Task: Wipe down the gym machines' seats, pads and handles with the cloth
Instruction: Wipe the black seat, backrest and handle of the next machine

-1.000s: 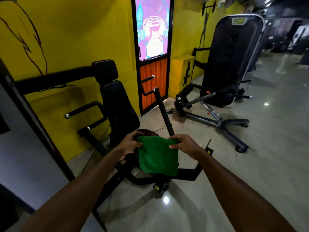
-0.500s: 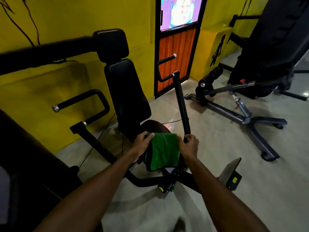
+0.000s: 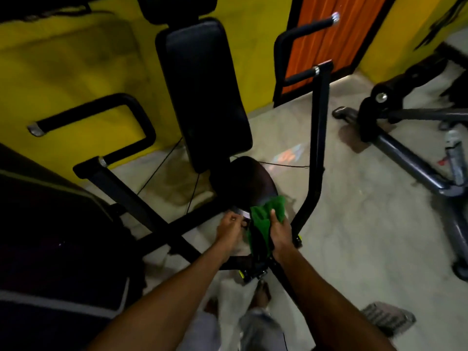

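A black gym machine stands in front of me, with a tall back pad [image 3: 205, 92] and a dark round seat [image 3: 249, 182] below it. My right hand [image 3: 279, 230] grips a green cloth [image 3: 263, 219] at the seat's front edge; part of the cloth hangs down. My left hand [image 3: 229, 228] is just left of the cloth, near a small metal part under the seat, fingers curled; no hold on the cloth shows. Two black handles flank the seat: the left handle [image 3: 101, 115] and the right handle [image 3: 304, 49].
A second machine's black frame and roller pad [image 3: 379, 115] stand on the floor at the right. A dark padded piece [image 3: 50, 236] fills the lower left. Yellow wall and an orange door panel [image 3: 326, 39] lie behind. My legs and feet show at the bottom.
The view has tilted down and moved closer to the seat. My left hand let go of the cloth, which now hangs bunched from the right hand at the seat's front.
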`<state>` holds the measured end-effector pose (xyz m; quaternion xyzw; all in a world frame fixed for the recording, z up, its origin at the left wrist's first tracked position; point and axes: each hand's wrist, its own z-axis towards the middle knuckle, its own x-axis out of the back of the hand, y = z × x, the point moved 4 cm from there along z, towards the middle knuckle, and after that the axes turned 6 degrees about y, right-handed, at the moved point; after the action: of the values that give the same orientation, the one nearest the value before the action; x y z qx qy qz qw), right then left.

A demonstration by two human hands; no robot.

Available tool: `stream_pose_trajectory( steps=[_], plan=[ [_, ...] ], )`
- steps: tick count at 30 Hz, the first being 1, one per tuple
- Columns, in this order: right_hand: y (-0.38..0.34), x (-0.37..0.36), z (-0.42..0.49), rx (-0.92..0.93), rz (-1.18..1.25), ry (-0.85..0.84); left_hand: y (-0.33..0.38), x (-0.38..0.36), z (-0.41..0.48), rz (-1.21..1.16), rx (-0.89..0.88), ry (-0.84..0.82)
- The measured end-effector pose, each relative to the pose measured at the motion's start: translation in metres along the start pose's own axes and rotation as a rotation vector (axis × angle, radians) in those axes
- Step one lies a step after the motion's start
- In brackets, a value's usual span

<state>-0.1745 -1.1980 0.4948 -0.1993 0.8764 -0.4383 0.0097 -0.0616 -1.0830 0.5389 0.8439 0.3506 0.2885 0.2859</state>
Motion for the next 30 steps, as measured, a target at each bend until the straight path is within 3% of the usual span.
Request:
stream_pose_trajectory(
  steps=[7,12,16,20,24,27,30],
  plan=[
    [-0.008,-0.013,0.076,0.25,-0.407,0.169,-0.054,-0.037,0.133,-0.087,0.226,0.064],
    [0.012,-0.042,0.134,0.432,-0.603,0.207,-0.04,-0.049,0.177,-0.183,0.335,0.059],
    [0.053,-0.072,0.174,0.648,-0.877,0.141,-0.052,-0.063,0.217,-0.272,0.446,0.075],
    [0.094,-0.106,0.187,0.836,-1.3,-0.049,-0.065,-0.075,0.243,-0.502,0.572,0.043],
    [0.095,-0.117,0.209,0.953,-1.356,-0.105,-0.082,-0.089,0.272,-0.712,0.665,0.042],
    [0.077,-0.113,0.241,0.937,-1.363,-0.064,-0.094,-0.098,0.291,-0.846,0.739,0.052],
    [0.053,-0.101,0.283,0.709,-1.249,0.163,-0.104,-0.103,0.3,-0.837,0.793,0.042]
  ],
)
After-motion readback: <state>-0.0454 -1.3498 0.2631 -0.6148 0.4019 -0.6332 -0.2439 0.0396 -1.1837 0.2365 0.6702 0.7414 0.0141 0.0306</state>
